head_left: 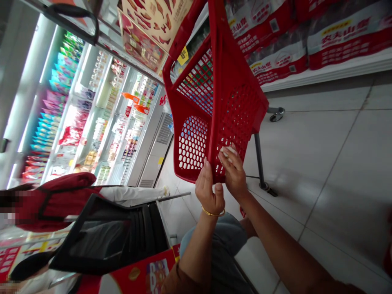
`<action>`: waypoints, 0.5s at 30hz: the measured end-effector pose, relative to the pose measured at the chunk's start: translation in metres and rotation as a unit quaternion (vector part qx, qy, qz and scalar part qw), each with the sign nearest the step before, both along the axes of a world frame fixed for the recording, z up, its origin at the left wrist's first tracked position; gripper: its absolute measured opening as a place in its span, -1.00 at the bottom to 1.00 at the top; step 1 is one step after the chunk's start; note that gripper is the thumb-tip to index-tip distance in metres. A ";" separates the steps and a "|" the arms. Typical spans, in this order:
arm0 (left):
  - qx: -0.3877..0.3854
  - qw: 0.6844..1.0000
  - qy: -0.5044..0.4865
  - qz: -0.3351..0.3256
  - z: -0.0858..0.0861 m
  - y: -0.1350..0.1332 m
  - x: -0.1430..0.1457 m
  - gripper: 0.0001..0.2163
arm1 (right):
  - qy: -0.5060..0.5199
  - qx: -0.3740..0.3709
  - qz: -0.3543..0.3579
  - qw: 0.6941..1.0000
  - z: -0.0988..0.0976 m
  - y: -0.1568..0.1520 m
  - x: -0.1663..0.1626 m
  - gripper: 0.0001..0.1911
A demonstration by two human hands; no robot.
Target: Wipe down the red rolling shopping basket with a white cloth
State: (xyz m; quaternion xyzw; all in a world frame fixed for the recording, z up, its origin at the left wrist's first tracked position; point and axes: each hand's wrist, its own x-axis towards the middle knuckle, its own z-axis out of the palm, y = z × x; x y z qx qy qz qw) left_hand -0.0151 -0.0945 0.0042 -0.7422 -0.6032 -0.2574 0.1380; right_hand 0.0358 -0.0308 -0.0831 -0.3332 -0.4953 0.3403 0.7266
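A red perforated plastic basket (pixel 196 134) of a shopping trolley fills the middle of the head view, which is strongly tilted. My left hand (pixel 208 188), with a gold bangle on the wrist, rests against the basket's near corner edge, fingers straight and together. My right hand (pixel 234 169) lies flat on the basket's outer wall, fingers extended against the mesh. Neither hand holds a loose object. The trolley's grey metal leg (pixel 260 159) and a wheel (pixel 275 114) show behind the basket.
Lit refrigerated shelves (pixel 92 114) with packaged goods run along the left. Red-labelled bulk packs (pixel 281 57) sit on a low shelf at the top right. A black basket (pixel 104 237) and a person in red and white (pixel 61 196) are at lower left. Pale floor tiles (pixel 330 163) spread right.
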 end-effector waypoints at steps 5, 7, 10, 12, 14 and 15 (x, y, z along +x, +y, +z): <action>0.010 1.000 0.012 0.000 0.000 0.001 0.000 -0.49 | -0.022 -0.012 -0.019 1.000 -0.017 -0.008 0.000 -0.45; 0.013 1.000 0.015 0.000 -0.001 0.001 0.000 -0.49 | -0.021 -0.019 -0.030 0.999 -0.020 -0.010 -0.001 -0.44; 0.013 1.000 0.015 0.004 -0.001 0.000 -0.001 -0.50 | -0.029 -0.024 -0.032 0.999 -0.022 -0.011 -0.002 -0.44; 0.015 1.000 0.019 0.006 -0.001 0.000 -0.001 -0.50 | -0.030 -0.024 -0.031 0.999 -0.023 -0.011 -0.002 -0.44; 0.017 1.000 0.025 0.005 -0.001 0.000 -0.001 -0.49 | -0.026 -0.027 -0.031 0.999 -0.026 -0.012 -0.003 -0.44; 0.018 0.999 0.027 0.003 -0.001 0.000 -0.001 -0.49 | -0.024 -0.034 -0.031 0.999 -0.029 -0.012 -0.003 -0.44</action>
